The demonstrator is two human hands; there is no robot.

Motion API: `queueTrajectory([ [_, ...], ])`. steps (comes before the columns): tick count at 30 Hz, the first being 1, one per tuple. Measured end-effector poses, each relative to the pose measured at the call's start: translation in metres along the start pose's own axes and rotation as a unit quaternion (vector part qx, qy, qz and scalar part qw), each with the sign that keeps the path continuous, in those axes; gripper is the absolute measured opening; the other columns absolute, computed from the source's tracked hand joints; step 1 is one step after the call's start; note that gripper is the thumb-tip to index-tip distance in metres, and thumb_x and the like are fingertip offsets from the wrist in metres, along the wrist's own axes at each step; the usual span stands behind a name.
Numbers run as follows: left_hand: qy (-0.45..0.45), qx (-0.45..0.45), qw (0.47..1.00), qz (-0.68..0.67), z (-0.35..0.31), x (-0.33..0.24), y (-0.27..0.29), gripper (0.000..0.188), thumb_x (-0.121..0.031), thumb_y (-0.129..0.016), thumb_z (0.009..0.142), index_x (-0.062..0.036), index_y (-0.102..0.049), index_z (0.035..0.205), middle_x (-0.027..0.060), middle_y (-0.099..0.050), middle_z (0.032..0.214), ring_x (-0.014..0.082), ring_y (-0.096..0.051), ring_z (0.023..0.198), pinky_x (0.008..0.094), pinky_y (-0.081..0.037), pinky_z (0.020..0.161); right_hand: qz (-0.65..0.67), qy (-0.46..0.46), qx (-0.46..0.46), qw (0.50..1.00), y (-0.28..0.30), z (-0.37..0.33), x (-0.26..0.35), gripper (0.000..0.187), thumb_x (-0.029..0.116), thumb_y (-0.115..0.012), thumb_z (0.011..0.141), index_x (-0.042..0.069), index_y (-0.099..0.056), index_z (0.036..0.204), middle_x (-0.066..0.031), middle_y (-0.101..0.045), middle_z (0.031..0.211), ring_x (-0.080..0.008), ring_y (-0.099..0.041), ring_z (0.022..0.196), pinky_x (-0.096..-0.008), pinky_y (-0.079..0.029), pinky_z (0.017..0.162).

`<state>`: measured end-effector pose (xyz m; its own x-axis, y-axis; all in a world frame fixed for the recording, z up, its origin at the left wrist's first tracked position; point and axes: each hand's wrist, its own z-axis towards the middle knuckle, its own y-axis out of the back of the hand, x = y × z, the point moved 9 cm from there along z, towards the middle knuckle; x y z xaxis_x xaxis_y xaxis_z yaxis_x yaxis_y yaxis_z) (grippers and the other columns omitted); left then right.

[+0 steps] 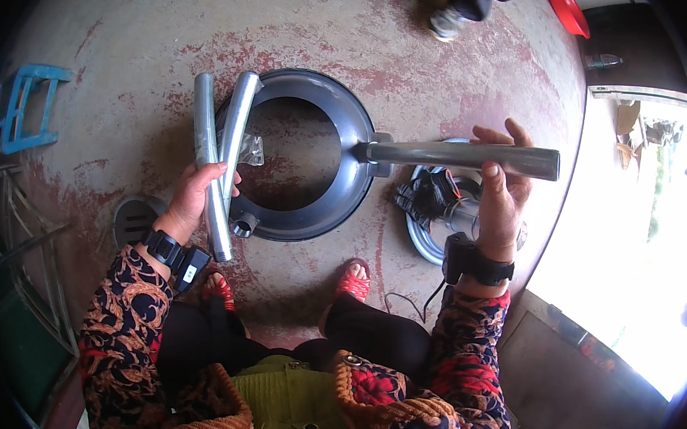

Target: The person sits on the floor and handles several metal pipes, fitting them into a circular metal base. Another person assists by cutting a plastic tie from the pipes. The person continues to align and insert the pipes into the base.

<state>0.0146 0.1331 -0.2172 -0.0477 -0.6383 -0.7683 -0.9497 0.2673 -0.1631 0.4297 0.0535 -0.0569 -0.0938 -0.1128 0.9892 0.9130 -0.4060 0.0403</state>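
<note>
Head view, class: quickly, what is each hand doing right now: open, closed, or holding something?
Left hand: closed, holding two silver metal tubes.
Right hand: holding a third metal tube near its outer end, fingers partly spread.

Left hand (193, 194): fingers round two silver tubes (204, 117), far ends apart, converging toward the grip; right hand (507, 200): palm under a third metal tube (459, 156), thumb on its near side; that tube's left end meets the right edge of a dark ring (303, 217) on the floor (143, 57); clear plastic bag (251, 151) shows within the ring; round basin (419, 242) with mixed contents near the right hand; blue stool (28, 143) far left.
</note>
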Motion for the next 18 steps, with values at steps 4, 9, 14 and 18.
queueTrajectory([
  [4,-0.011,0.008,0.999,0.033,0.001,-0.002,-0.001,0.043,-0.038,-0.056,0.088,0.0027,-0.064,0.1,0.0119,-0.067,0.088,0.0198,-0.066,0.077,0.0322,-0.051,0.076,0.002,-0.016,0.051,0.999,-0.004,-0.001,0.003,0.053,0.012,-0.071,0.089,-0.005,-0.046,0.133,-0.0178,-0.065,0.117,-0.0221,-0.062,0.106,-0.0346,-0.048,0.095],
  [9,-0.002,0.011,1.0,0.028,0.002,0.002,0.001,0.042,-0.037,-0.055,0.089,0.0022,-0.063,0.101,0.0117,-0.067,0.088,0.0203,-0.065,0.077,0.0326,-0.05,0.075,0.025,0.018,0.05,0.998,-0.004,-0.008,0.002,0.05,0.006,-0.07,0.088,-0.003,-0.048,0.132,-0.0198,-0.064,0.12,-0.0248,-0.062,0.11,-0.0362,-0.048,0.097],
  [14,-0.001,0.026,1.0,0.003,0.002,0.007,0.002,0.042,-0.037,-0.056,0.088,0.0021,-0.063,0.102,0.0124,-0.066,0.091,0.0207,-0.065,0.08,0.0325,-0.049,0.077,0.104,0.099,0.031,0.989,0.016,-0.003,0.026,0.05,0.017,-0.066,0.092,0.001,-0.045,0.136,-0.0238,-0.06,0.127,-0.0313,-0.06,0.117,-0.0456,-0.046,0.102],
  [18,0.011,0.017,1.0,0.001,0.001,0.009,0.004,0.043,-0.037,-0.056,0.088,0.0022,-0.063,0.103,0.0124,-0.066,0.092,0.0207,-0.065,0.082,0.0328,-0.049,0.078,0.111,0.156,-0.085,0.978,0.065,-0.003,0.048,0.045,0.025,-0.064,0.095,0.003,-0.052,0.133,-0.0261,-0.064,0.119,-0.0371,-0.059,0.119,-0.0498,-0.045,0.104],
])
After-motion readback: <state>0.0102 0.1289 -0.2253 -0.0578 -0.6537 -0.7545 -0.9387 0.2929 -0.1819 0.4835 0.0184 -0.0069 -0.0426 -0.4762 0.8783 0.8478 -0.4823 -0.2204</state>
